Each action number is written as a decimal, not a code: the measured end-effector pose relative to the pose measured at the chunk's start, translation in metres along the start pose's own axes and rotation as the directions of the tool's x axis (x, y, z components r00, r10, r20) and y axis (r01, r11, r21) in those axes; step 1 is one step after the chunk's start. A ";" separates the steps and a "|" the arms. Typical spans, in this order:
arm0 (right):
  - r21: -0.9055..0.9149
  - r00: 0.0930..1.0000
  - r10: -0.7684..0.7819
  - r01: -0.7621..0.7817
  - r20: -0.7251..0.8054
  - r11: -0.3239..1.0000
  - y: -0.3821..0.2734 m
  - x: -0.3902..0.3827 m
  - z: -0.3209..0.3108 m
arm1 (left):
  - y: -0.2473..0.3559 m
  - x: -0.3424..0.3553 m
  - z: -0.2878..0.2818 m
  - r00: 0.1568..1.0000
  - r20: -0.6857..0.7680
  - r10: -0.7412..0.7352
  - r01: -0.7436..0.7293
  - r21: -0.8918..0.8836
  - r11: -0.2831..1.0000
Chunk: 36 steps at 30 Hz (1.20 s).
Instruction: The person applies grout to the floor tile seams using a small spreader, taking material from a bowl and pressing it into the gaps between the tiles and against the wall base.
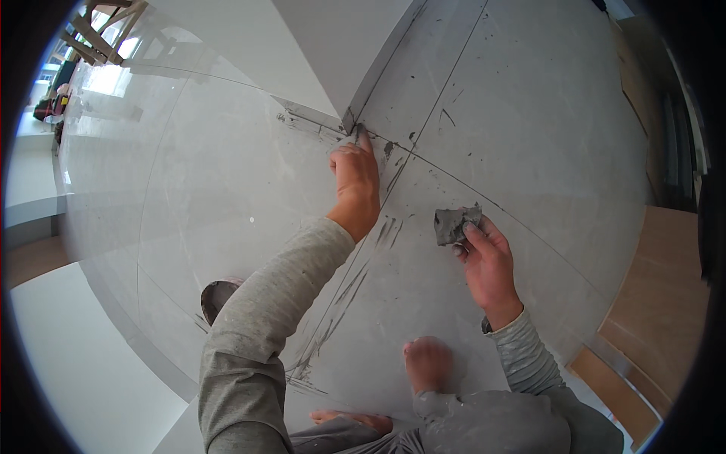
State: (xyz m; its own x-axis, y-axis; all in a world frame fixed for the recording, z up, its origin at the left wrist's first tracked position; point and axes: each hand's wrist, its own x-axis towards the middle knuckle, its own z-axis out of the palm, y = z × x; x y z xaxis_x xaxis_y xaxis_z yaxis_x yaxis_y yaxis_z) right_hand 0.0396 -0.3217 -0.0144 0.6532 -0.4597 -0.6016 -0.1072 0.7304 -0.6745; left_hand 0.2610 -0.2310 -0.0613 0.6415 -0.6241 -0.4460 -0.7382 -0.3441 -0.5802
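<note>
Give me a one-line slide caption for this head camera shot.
Left hand presses grey filler into a tile joint at a wall corner while right hand holds a grey putty lump.

Large grey floor tiles [529, 136] carry dark smears along their joints. A wooden trestle [106, 30] stands far off by a bright window at upper left, and pale wooden boards [658, 287] lie at the right edge.

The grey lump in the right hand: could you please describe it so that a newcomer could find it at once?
Start from the large pale grey floor tiles with dark joints. Right of the smeared joint, the right hand rests there, fingertips pinching a crumpled dark grey lump. It is the only raised, darker mass; the nearby marks are flat smears.
</note>
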 end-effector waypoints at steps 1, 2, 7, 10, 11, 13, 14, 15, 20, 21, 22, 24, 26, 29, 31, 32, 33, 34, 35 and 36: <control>-0.008 1.000 -0.009 0.009 -0.001 1.000 -0.001 0.001 0.002 | -0.001 0.000 0.003 0.997 0.066 -0.032 0.028 0.063 0.998; -0.015 1.000 -0.017 0.017 0.000 1.000 -0.002 0.001 0.003 | -0.003 -0.002 0.006 0.997 0.067 -0.027 0.023 0.064 0.998; 0.000 0.999 -0.034 0.034 0.028 0.999 0.004 0.004 -0.002 | -0.006 -0.017 0.032 0.996 0.089 0.003 -0.033 0.339 0.940; 0.002 0.999 -0.024 0.024 0.026 1.000 0.003 0.002 -0.003 | -0.034 -0.025 0.053 0.999 0.037 -0.024 0.023 0.027 0.999; -0.003 1.000 -0.015 0.015 0.013 1.000 0.004 0.002 -0.003 | -0.041 -0.025 0.055 0.999 0.039 -0.019 0.018 0.030 0.999; -0.006 1.000 -0.005 0.006 0.008 1.000 0.004 0.001 -0.005 | -0.061 -0.029 0.051 0.981 -0.085 -0.174 0.058 -0.727 0.685; -0.021 1.000 0.001 -0.001 0.000 1.000 0.005 0.001 -0.006 | -0.053 -0.024 0.052 0.974 -0.054 -0.219 0.060 -0.873 0.483; -0.013 1.000 0.006 -0.005 0.021 1.000 0.006 0.001 0.000 | -0.049 -0.020 0.054 0.971 -0.048 -0.235 0.077 -0.866 0.493; -0.009 1.000 -0.004 0.004 0.018 1.000 0.005 0.002 0.004 | 0.005 -0.007 0.017 0.926 0.358 -0.123 0.096 -0.536 -0.838; -0.016 1.000 0.001 -0.001 0.020 1.000 0.005 0.001 0.004 | 0.014 -0.007 0.011 0.924 0.363 -0.123 0.097 -0.531 -0.842; -0.017 1.000 -0.006 0.007 0.021 1.000 0.004 0.001 0.005 | 0.021 -0.006 0.006 0.932 0.348 -0.099 0.054 -0.404 -0.913; -0.025 0.999 -0.008 0.009 0.035 1.000 0.004 0.002 0.006 | 0.031 -0.002 -0.002 0.937 0.337 -0.088 0.004 -0.265 -0.964; -0.026 1.000 -0.025 0.025 -0.001 0.999 0.004 0.000 0.004 | 0.035 0.007 -0.011 0.943 0.306 -0.129 -0.100 -0.108 -0.989; -0.017 1.000 -0.026 0.026 -0.002 1.000 0.004 -0.001 0.000 | 0.029 0.011 -0.029 0.936 0.330 -0.119 -0.162 0.104 -0.981; -0.030 1.000 -0.028 0.027 -0.013 0.999 0.003 -0.002 -0.002 | 0.023 0.011 -0.031 0.942 0.310 -0.127 -0.184 0.161 -0.970; -0.032 0.999 -0.031 0.030 -0.031 0.999 0.003 -0.003 -0.002 | 0.019 0.010 -0.032 0.949 0.285 -0.133 -0.196 0.209 -0.958; -0.039 0.999 -0.026 0.025 -0.023 0.999 0.003 -0.002 -0.005 | 0.017 0.008 -0.035 0.946 0.292 -0.139 -0.206 0.212 -0.955; -0.040 0.999 -0.030 0.029 -0.032 0.999 0.003 -0.001 -0.008 | 0.016 0.006 -0.039 0.942 0.296 -0.159 -0.215 0.164 -0.963; -0.041 0.999 -0.035 0.033 -0.042 0.999 0.004 0.000 -0.009 | 0.015 0.003 -0.043 0.937 0.299 -0.179 -0.222 0.115 -0.968; -0.051 0.998 -0.036 0.034 -0.045 0.998 0.002 0.000 -0.011 | 0.016 -0.001 -0.051 0.938 0.300 -0.175 -0.220 0.126 -0.967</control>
State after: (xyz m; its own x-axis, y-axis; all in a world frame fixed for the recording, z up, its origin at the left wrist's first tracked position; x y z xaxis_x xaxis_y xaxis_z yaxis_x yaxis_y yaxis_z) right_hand 0.0312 -0.3256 -0.0203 0.6222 -0.5082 -0.5955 -0.1235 0.6875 -0.7156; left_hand 0.2377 -0.2714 -0.0352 0.7932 -0.3149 -0.5213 0.5989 0.5585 0.5739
